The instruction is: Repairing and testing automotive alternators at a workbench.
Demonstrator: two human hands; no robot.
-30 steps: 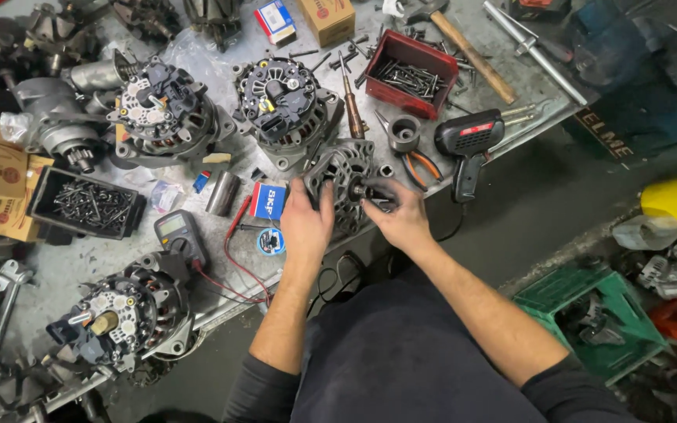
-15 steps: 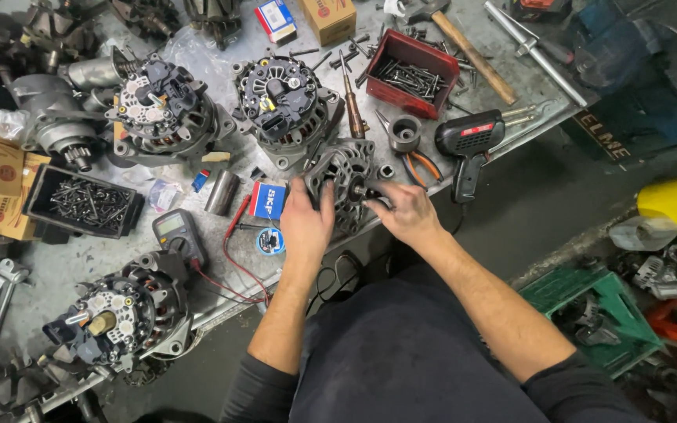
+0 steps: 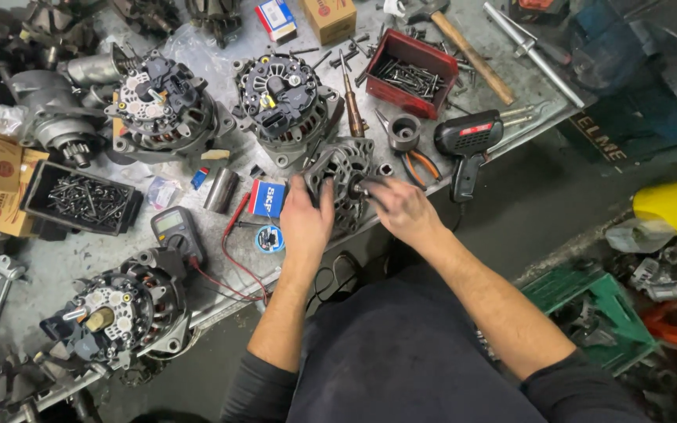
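A grey alternator housing (image 3: 345, 168) stands on edge at the near side of the metal workbench (image 3: 131, 254). My left hand (image 3: 305, 220) grips its left side. My right hand (image 3: 400, 205) reaches in from the right, fingers at the hub in the housing's centre. A small blue box (image 3: 266, 197) and a round blue-rimmed part (image 3: 269, 238) lie just left of my left hand.
Two whole alternators (image 3: 164, 106) (image 3: 282, 95) sit behind, a third (image 3: 115, 313) at the near left. A red tray of bolts (image 3: 411, 73), a black tray of screws (image 3: 80, 200), a multimeter (image 3: 178, 233), orange-handled pliers (image 3: 417, 160), a soldering gun (image 3: 468, 145) and a hammer (image 3: 464, 43) crowd the bench.
My right hand has slid from the housing's right edge toward its centre hub. The left hand keeps its grip and the housing stays in place.
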